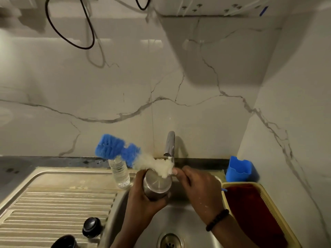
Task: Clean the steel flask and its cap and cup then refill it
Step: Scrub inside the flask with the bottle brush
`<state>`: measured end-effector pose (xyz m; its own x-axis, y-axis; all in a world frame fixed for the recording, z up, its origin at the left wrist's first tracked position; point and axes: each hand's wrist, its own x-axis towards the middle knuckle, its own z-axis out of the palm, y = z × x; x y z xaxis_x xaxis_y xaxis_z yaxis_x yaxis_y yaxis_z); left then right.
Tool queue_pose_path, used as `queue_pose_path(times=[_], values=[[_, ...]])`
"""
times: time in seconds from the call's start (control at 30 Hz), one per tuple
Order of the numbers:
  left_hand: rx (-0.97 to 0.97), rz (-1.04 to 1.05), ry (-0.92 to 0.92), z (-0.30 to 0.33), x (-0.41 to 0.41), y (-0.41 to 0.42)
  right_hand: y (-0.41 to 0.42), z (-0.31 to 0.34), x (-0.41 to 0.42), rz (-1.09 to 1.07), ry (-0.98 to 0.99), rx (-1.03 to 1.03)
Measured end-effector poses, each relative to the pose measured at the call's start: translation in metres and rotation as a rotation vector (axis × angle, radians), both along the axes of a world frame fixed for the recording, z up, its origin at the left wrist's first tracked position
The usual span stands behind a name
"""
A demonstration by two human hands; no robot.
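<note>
Flask: steel flask (156, 185) held over the sink (179, 221), base toward camera
Left hand (141, 197): wraps flask
Right hand (198, 187): grips bottle brush (125, 153), blurred, foamy
Nearby: water bottle (119, 171), tap (169, 144), black cap (92, 227) on drainboard, blue holder (238, 170)

Flask (156, 185) mouth hidden behind foam; brush (114, 149) motion-blurred; cup (64, 241) cut off by bottom edge.

Home kitchen: stainless sink (179, 221) with ribbed drainboard (59, 208) and drain (170, 242), chrome tap (169, 144) against marble-look wall tiles (125, 86), yellow dish basket (279, 221), blue holder (239, 170) in the corner, plastic water bottle (120, 171).
</note>
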<state>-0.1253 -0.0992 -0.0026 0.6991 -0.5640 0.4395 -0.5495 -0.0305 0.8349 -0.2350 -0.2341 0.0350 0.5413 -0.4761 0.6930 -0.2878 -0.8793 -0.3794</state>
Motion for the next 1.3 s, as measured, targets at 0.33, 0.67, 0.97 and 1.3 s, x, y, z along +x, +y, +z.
queue_pose_path(times=[0.33,0.67,0.97,1.3], values=[[0.018,-0.113,0.09,-0.032,-0.014,-0.002,-0.077,0.007,-0.048,-0.314,0.013,0.087],[0.119,-0.22,0.128,-0.042,-0.024,-0.044,-0.128,0.057,-0.104,-0.814,0.397,-0.585],[0.095,-0.225,0.188,-0.037,-0.024,-0.064,-0.161,0.075,-0.104,-0.826,1.064,-0.531],[0.117,-0.133,0.211,-0.043,-0.003,-0.049,-0.217,0.038,-0.082,-0.65,0.946,-0.753]])
